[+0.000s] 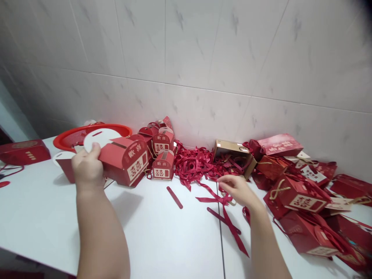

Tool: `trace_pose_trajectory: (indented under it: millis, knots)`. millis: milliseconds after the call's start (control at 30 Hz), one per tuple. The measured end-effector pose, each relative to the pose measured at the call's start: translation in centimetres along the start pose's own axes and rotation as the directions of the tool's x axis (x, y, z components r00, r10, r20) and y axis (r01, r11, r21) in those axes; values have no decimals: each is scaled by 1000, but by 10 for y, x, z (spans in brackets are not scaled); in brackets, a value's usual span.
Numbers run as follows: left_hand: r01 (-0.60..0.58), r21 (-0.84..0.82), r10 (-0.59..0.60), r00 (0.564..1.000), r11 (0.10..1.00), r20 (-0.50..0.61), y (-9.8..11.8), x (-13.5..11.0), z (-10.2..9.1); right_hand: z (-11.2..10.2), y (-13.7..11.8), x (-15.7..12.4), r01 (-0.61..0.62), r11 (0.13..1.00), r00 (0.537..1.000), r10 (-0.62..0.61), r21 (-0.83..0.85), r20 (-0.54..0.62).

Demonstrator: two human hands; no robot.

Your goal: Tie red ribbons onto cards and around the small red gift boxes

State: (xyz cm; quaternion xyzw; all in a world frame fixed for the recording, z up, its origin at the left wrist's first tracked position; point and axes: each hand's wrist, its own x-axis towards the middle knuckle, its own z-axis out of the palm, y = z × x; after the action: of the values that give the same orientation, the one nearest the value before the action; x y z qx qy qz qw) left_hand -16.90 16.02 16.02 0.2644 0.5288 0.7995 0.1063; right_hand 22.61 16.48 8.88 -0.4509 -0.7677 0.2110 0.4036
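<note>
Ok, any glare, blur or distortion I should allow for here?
Head view: even, soft light, no glare on the white table; faint shadow under the red paper gift box in the left hand; wall tile lines bow from lens distortion; top-right corner is dark; the right hand slightly blurred.

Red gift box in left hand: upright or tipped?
Tipped: the red cardboard gift box in the left hand leans, its printed characters slanted.

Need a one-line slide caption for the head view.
Left hand holds a red gift box over the white table; right hand touches a red ribbon.
</note>
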Motion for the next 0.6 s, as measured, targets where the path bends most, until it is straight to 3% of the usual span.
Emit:
trace_pose_trajectory:
  millis: [67,167,267,333,400,500,600]
  knots:
    - [123,25,-126,967,992,220,10,-10,-4,27,14,7,30,1000,997,-30,2,70]
    - [203,152,-251,848,967,466,15,-22,-5,67,33,11,27,1000,997,-27,4,75]
    - [197,148,-246,756,969,606,10,-29,5,92,45,10,1,1000,999,-2,12,40]
    - [195,115,-220,697,974,682,3,-34,16,99,49,11,-22,999,1000,21,24,8]
    - [194,116,-215,637,974,740,-4,-42,29,96,49,13,-45,998,998,46,36,-34]
    - [125,160,-202,520,979,830,-16,-61,52,73,42,20,-62,996,990,70,65,-118]
    - [-84,233,-198,303,969,932,-33,-83,74,34,27,22,-49,994,966,72,96,-250]
